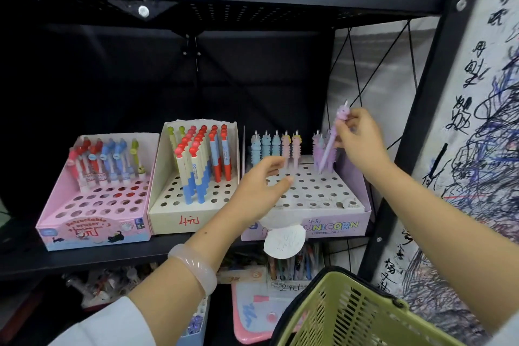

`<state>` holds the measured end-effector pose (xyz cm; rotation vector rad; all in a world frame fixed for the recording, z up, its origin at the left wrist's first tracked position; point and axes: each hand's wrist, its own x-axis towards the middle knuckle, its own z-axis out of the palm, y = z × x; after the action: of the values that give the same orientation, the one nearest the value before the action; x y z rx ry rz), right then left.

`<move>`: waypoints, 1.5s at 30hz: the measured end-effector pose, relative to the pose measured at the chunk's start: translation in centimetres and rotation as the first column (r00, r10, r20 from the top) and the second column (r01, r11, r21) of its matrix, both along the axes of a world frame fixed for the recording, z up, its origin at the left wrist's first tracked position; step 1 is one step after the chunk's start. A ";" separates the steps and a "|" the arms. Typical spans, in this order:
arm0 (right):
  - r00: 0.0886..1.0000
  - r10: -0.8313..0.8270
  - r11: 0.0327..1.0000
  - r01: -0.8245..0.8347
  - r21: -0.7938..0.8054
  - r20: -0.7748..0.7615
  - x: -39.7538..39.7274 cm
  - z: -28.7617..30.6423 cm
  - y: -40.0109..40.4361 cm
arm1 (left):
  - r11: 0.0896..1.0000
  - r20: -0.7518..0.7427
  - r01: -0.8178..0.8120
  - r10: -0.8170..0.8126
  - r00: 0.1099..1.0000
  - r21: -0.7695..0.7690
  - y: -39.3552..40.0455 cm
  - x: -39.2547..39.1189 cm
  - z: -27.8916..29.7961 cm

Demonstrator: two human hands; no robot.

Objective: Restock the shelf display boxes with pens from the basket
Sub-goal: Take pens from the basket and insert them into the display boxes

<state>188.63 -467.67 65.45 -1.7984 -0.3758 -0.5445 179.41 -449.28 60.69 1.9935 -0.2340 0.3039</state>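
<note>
The right hand pinches a purple unicorn pen by its upper part, fingers curled round it just under the unicorn head. The pen is tilted, its tip down at the back right holes of the unicorn display box, beside other purple pens already standing there. The left hand hovers over the front left part of the same box, fingers loosely spread and holding nothing; whether it touches the perforated top cannot be told. A pale bangle sits on that wrist. Along the back row of the box stand blue and pink unicorn pens, between the two hands. To the left on the black shelf are a cream box with red and blue pens and a pink eraser box, both part filled. The green basket hangs low at the bottom right, under the right forearm, well apart from the held pen
</note>
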 end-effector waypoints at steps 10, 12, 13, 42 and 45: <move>0.989 -0.144 0.954 0.144 -0.262 0.018 2.4 -2.3 -0.3 | 0.996 0.015 0.003 -0.004 1.000 0.084 0.5 -0.2 -0.1; 0.987 -0.160 0.948 0.163 -0.274 0.034 2.6 -2.2 -0.3 | 0.996 0.022 0.000 -0.002 1.000 0.092 0.7 -0.3 -0.1; 0.985 -0.169 0.944 0.174 -0.280 0.041 2.7 -2.2 -0.3 | 0.995 0.023 -0.001 -0.001 1.000 0.096 0.8 -0.3 -0.2; 0.953 0.181 0.831 -0.281 -0.480 -0.243 -13.4 -10.9 -1.9 | 0.968 -0.050 0.174 -0.186 0.981 -0.181 -2.1 -10.4 -8.6; 0.914 0.028 0.607 -0.338 -0.719 -0.405 -15.4 -18.1 -4.0 | 0.977 -0.156 0.196 -0.207 0.966 -0.085 -3.5 -11.8 -12.6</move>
<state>173.28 -471.70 47.35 -2.6095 -0.6002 0.1727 167.63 -452.78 48.08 1.8968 -0.3146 0.0170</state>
